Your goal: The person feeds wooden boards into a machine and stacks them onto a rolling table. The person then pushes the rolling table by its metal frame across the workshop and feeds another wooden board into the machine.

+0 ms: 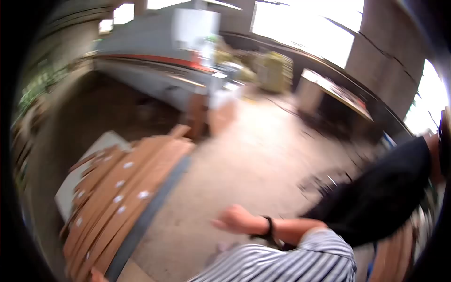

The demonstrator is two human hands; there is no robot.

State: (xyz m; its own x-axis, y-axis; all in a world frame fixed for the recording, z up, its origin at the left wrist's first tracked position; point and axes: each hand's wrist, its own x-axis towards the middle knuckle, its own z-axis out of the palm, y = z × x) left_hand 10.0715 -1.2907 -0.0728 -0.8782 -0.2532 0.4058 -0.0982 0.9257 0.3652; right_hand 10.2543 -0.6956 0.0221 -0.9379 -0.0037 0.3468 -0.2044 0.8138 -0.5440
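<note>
The stack of brown boards (134, 188) lies at lower left of the frame. Just the fingers of the left hand (97, 276) show at its bottom edge; their grip cannot be told. The right hand (237, 219), blurred at lower centre, looks curled; whether it holds anything is unclear.

My upper garment: one white-and-dark striped cloth shirt (256, 263). My right sleeve (329, 242) — matching stripes, forearm bare below its edge. On the wrist of my right hand (236, 219): one black, narrow, rounded band (269, 227) — finer details blurred.
</note>
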